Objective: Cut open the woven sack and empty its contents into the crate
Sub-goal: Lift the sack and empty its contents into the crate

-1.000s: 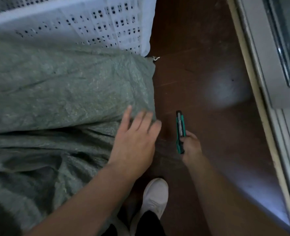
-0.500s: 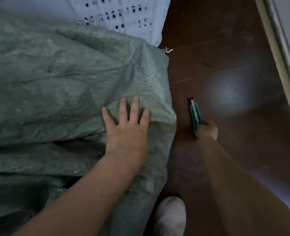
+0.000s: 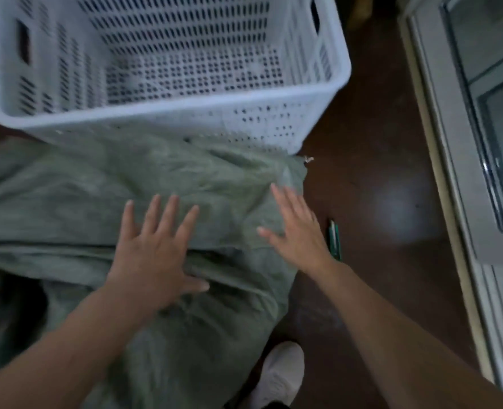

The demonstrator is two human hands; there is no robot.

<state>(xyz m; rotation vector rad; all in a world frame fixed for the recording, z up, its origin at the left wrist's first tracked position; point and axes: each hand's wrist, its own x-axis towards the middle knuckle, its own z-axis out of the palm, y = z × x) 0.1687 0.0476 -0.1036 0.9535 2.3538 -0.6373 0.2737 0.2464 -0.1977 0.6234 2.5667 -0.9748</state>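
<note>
A grey-green woven sack (image 3: 67,202) lies crumpled on the dark floor, its far edge against the white perforated crate (image 3: 167,113). The crate's inside looks bare. My left hand (image 3: 152,255) rests flat on the sack with fingers spread. My right hand (image 3: 297,228) hovers open over the sack's right edge, holding nothing. A green utility knife (image 3: 335,239) lies on the floor just right of that hand.
Dark brown floor (image 3: 377,143) stretches to the right of the sack. A pale door or cabinet frame with glass (image 3: 465,143) runs along the right edge. My white shoe (image 3: 279,376) stands near the sack's lower right corner.
My right hand has let go of the knife, which now lies on the floor, and moved left over the sack. The view tilted up, showing the crate's inside.
</note>
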